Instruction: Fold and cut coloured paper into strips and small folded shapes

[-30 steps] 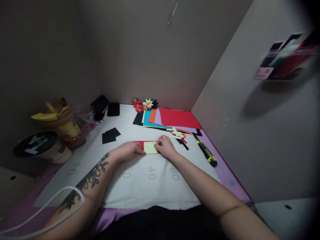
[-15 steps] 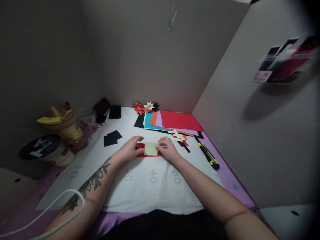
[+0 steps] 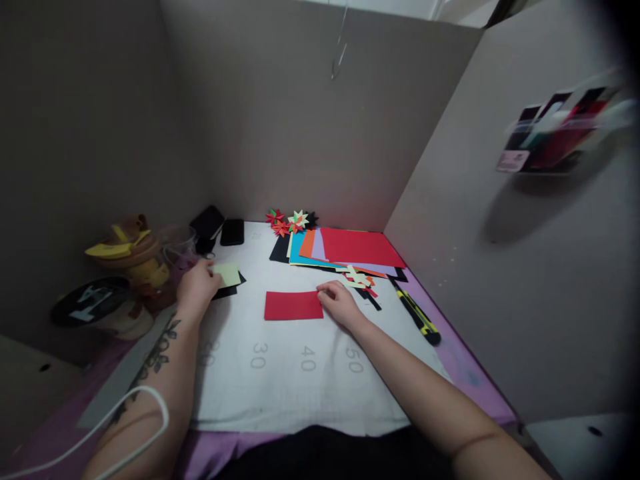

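Observation:
At the left, my left hand (image 3: 199, 285) pinches a pale green paper square (image 3: 228, 275) over the black paper squares (image 3: 229, 291), partly covering them. A red paper rectangle (image 3: 293, 306) lies flat on the white mat in front of me. Its right edge is between the closed fingertips of my right hand (image 3: 339, 301). Just beyond that hand is a small pile of paper strips (image 3: 356, 276) in pale green, red, orange and black.
Coloured paper sheets (image 3: 363, 247) are stacked at the back, beside folded paper stars (image 3: 297, 221). A yellow-black box cutter (image 3: 417, 313) lies to the right. A black phone (image 3: 232, 232), a cap (image 3: 95, 300) and yellow pots (image 3: 133, 257) stand left. Grey walls enclose the table.
My left hand has carried the pale green square off the red paper, leftward to the black squares. My right hand stays at the red paper's right edge.

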The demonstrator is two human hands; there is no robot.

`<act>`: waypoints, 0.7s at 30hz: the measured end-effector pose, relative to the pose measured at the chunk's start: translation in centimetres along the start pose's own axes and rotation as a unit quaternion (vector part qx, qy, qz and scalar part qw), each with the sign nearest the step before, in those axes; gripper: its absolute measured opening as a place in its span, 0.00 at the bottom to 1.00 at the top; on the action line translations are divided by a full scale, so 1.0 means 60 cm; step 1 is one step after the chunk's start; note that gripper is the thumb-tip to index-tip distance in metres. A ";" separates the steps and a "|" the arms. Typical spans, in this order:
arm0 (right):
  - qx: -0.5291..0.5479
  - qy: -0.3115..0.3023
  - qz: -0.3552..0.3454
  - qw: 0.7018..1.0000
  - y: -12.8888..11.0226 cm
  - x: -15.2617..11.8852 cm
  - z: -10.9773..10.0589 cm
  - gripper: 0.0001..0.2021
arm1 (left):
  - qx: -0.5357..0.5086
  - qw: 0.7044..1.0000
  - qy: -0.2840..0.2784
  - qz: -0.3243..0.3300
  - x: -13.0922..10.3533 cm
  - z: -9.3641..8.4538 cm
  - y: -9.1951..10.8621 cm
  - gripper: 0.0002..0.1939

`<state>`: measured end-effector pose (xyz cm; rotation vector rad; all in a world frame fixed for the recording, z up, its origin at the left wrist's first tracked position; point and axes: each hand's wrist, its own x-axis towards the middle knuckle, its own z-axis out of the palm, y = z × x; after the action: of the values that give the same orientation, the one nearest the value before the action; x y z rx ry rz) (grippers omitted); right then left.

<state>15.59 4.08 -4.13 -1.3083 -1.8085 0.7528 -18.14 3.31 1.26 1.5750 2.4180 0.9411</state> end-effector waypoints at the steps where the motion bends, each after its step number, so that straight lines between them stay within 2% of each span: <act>1: -0.018 -0.007 0.004 1.000 0.002 0.001 -0.001 0.10 | 0.024 0.999 0.016 0.017 -0.001 0.001 -0.002 0.25; 3: -0.046 -0.024 0.004 0.999 0.003 0.001 -0.001 0.17 | 0.037 0.996 0.002 0.086 -0.011 0.014 0.009 0.27; 6: -0.076 -0.058 -0.013 0.995 0.004 -0.002 0.001 0.29 | 0.002 0.969 -0.130 0.209 -0.039 0.044 0.042 0.26; 7: -0.083 -0.066 -0.018 0.994 0.005 -0.004 0.002 0.32 | -0.007 0.952 -0.184 0.246 -0.049 0.054 0.053 0.29; 8: -0.086 -0.070 -0.022 0.994 0.006 -0.005 0.003 0.33 | -0.009 0.920 -0.259 0.294 -0.059 0.062 0.062 0.33; 10: -0.080 -0.072 -0.027 0.994 0.009 -0.007 0.005 0.34 | 0.001 0.893 -0.314 0.323 -0.073 0.072 0.073 0.36; 13: -0.073 -0.072 -0.042 0.994 0.011 -0.007 0.007 0.34 | 0.015 0.889 -0.319 0.329 -0.081 0.076 0.077 0.37; 17: -0.119 -0.066 -0.059 0.989 0.007 -0.006 0.005 0.33 | 0.019 0.885 -0.322 0.335 -0.079 0.075 0.074 0.36; 21: -0.198 -0.113 -0.106 0.968 -0.015 -0.016 0.002 0.32 | 0.006 0.886 -0.311 0.343 -0.079 0.079 0.072 0.35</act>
<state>15.24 2.88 -3.70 -1.2827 -2.3296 0.4509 -10.65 2.49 -1.31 2.3340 1.4446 0.3573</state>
